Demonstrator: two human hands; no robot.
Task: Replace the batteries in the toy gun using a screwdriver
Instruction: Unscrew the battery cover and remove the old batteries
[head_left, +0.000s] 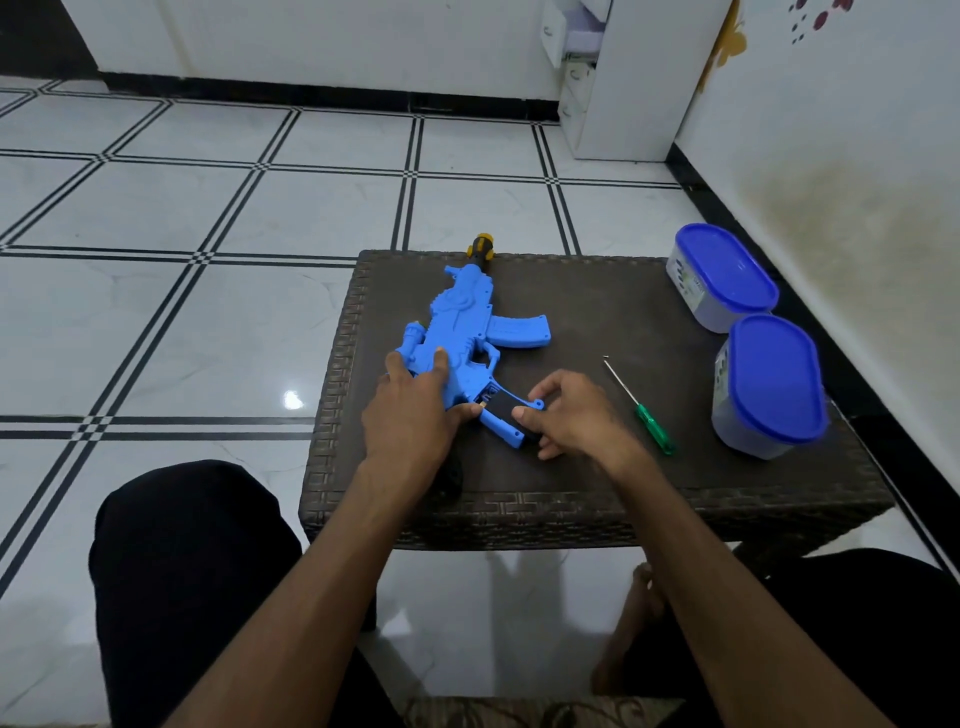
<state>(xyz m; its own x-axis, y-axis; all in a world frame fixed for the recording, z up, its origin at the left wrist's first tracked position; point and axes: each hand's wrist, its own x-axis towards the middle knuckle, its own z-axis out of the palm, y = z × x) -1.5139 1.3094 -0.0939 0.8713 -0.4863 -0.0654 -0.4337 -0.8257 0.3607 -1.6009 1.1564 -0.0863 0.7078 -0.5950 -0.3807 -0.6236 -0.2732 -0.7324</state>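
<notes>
A blue toy gun (467, 322) with a yellow and black muzzle lies flat on a dark woven table (597, 483), muzzle pointing away from me. My left hand (410, 410) presses down on the gun's rear body, fingers spread over it. My right hand (571, 415) pinches the blue grip, where a dark open battery compartment (501, 402) shows. A screwdriver (641, 410) with a green handle and thin metal shaft lies loose on the table to the right of my right hand. I cannot make out batteries.
Two clear containers with blue lids stand at the table's right side, one farther (724, 275) and one nearer (771, 384). A wall runs close along the right. White tiled floor lies to the left; my knees flank the table's near edge.
</notes>
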